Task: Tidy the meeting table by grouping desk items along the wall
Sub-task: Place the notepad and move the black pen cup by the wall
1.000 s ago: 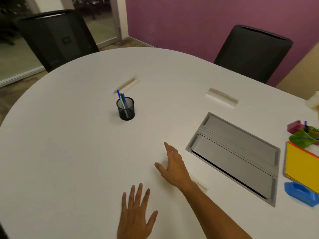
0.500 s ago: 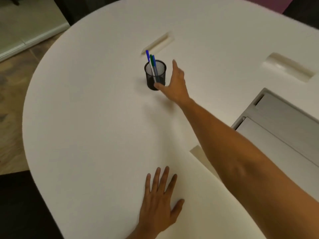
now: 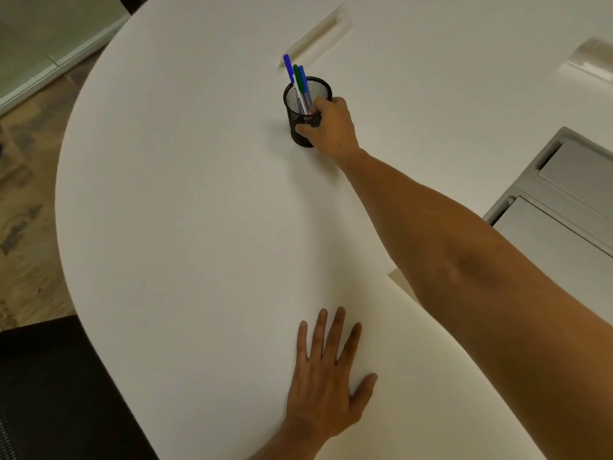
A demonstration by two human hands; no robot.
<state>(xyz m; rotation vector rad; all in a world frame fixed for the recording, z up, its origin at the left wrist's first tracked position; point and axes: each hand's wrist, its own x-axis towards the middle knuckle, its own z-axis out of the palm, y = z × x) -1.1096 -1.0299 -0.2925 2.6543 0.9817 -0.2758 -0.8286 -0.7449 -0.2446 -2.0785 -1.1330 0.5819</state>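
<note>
Head view shows a white rounded table (image 3: 185,207) seen from above. The right hand (image 3: 330,127) reaches far across it, arm stretched out, and grips a black mesh pen holder (image 3: 303,109), thumb on the near side and fingers curled round the right of its wall. The holder stands upright on the table, toward the far middle, with blue and green pens (image 3: 298,83) leaning out of it to the left. Just beyond it lies a narrow slot (image 3: 318,36) in the tabletop. The left hand (image 3: 326,380) rests flat on the near part of the table, fingers spread and straight, holding nothing. At the right edge sits a grey metal cable hatch (image 3: 564,207) set into the table.
</note>
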